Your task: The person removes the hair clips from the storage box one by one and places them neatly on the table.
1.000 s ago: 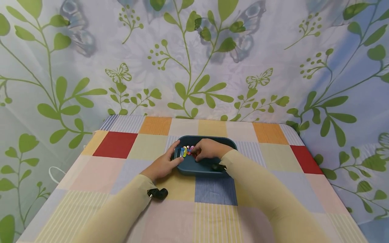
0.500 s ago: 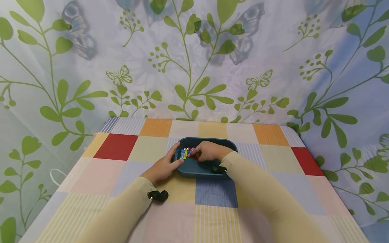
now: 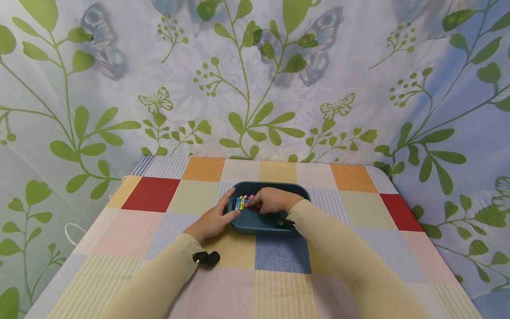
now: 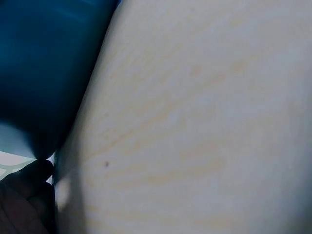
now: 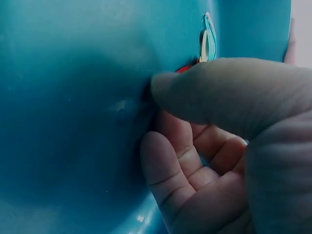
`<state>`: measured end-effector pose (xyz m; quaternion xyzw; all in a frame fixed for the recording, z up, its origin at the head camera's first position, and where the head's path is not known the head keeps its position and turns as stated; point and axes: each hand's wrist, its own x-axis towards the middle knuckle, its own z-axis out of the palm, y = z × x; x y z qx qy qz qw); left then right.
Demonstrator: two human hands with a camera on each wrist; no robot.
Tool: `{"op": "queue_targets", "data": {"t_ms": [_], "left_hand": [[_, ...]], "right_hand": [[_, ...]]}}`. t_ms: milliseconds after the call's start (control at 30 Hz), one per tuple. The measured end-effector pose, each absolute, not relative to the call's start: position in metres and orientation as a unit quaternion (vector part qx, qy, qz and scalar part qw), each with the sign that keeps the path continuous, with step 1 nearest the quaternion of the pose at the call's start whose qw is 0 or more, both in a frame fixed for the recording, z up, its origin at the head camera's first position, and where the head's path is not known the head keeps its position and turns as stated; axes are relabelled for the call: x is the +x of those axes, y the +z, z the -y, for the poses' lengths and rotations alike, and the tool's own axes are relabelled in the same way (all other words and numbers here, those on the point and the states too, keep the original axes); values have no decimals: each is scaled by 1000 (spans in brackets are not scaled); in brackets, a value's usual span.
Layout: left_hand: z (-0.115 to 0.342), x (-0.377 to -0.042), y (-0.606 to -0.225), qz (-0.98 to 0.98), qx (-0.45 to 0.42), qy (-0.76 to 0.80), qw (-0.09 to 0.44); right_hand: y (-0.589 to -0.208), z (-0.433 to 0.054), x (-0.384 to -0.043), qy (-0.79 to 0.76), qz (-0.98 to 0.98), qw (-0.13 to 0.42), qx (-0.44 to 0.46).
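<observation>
A dark blue tray (image 3: 263,231) holds several colourful snap hair clips (image 3: 241,202) in a row near its left end. My left hand (image 3: 213,219) rests against that end, fingers along the outside and thumb at the near rim. Inside the tray is my right hand (image 3: 275,199), its fingertips right at the row's right side. In the right wrist view, the thumb (image 5: 195,92) extends over the tray floor with the other fingers bent below. A teal clip (image 5: 208,39) and a bit of a red clip (image 5: 184,69) show behind it. I cannot tell whether the fingertips pinch a clip.
The tray stands on a table covered with a patchwork-print cloth (image 3: 283,252). A leaf-and-butterfly curtain (image 3: 255,88) hangs right behind the table. Black wrist devices (image 3: 206,258) sit at the cuffs, and a white cable loop (image 3: 73,232) lies by the left table edge.
The right fingertips have shifted slightly among the clips, and the red piece seen under the hand earlier is now hidden in the head view. The left hand stays at the tray's end.
</observation>
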<state>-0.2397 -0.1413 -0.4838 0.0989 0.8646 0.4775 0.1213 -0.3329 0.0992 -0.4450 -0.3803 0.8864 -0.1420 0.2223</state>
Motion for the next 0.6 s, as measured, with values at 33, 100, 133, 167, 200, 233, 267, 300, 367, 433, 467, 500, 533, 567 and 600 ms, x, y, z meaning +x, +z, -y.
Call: {"op": "queue_targets", "data": {"t_ms": [33,100,133,167,200,233,267,300,367,433,467,500,533,567,600], "left_hand": [[141,-240,-484,-864,99,478,121],[142,-240,-485,-865,99,478,121],[142,-240,-485,-865,100,477,120],[142,-240,-486,-866,99,476,120],[142,-240,-486,-866,99,475,121],[142,-240,-486,-867,98,473,121],[142,-240,-487,-867,98,474,122],[142,-239,-486,-867,97,474,123],[141,-239,-486,-865,95,476,125],[141,-238,-485,-864,96,477,126],[141,-238,-485,-864,97,478,127],[141,-238,-484,-864,97,477,127],[141,-238,-484,-864,98,477,127],[141,-238,-484,-864,99,477,127],[141,-238,-484,-864,100,477,127]], "right_hand": [[-445,-99,-332,-143,-886,223,-380],[-444,-99,-332,-142,-886,222,-381],[-444,-99,-331,-142,-886,221,-381],[-444,-99,-331,-140,-887,218,-382],[-443,-99,-331,-139,-887,217,-382],[-443,-99,-331,-137,-888,215,-383],[-443,-98,-331,-134,-888,213,-385],[-443,-98,-331,-132,-888,211,-387],[-444,-98,-331,-126,-888,205,-392],[-445,-97,-331,-122,-888,194,-399],[-445,-97,-332,-121,-888,190,-400],[-445,-97,-332,-121,-889,187,-399],[-445,-96,-332,-121,-890,184,-399],[-445,-96,-332,-122,-891,178,-399],[-445,-96,-332,-124,-892,174,-398]]}}
